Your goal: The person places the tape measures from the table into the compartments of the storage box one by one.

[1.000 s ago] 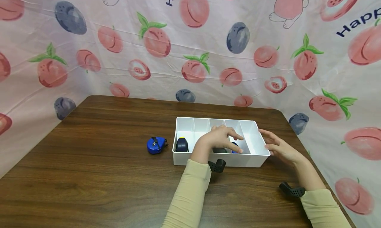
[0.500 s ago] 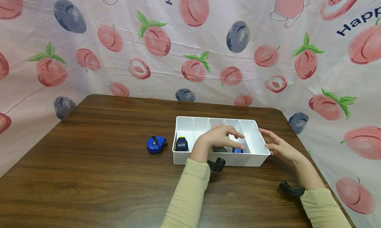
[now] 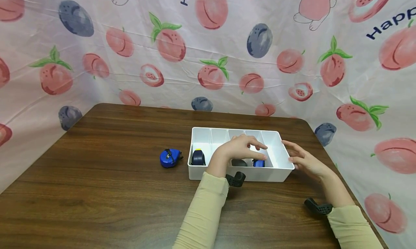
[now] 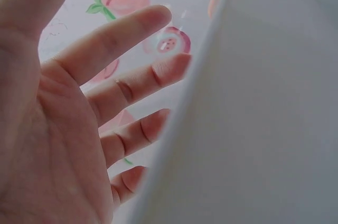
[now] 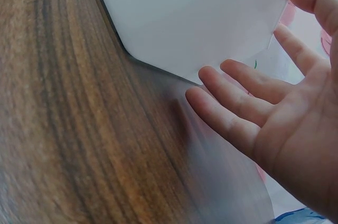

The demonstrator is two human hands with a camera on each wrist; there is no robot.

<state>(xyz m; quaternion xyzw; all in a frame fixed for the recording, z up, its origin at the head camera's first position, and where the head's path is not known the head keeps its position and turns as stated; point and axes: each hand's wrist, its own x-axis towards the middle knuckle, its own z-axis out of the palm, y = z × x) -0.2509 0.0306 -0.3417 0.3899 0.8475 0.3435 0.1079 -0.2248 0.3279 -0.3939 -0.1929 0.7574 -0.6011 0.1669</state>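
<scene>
My left hand (image 3: 242, 148) hovers over the white divided box (image 3: 214, 174), fingers spread and holding nothing. Just under its thumb, a blue object (image 3: 259, 163), partly hidden, lies in a compartment right of the middle. One compartment to the left shows the top of a dark rounded thing (image 3: 239, 163). In the leftmost compartment stands a dark navy tape measure (image 3: 198, 157) with a yellow part. My right hand (image 3: 305, 162) is at the box's right end; in the right wrist view its loosely extended fingers (image 5: 227, 110) rest against or close to the white end wall (image 5: 211, 18).
A blue tape measure (image 3: 169, 158) with a black strap lies on the brown wooden table (image 3: 97, 191), left of the box. A fruit-print cloth (image 3: 182, 79) hangs behind the table and along its sides. Each wrist wears a black mount (image 3: 235, 179).
The left hand has lifted slightly and its thumb has come up off the blue object, which now shows more. The right hand has stayed at the box's end.
</scene>
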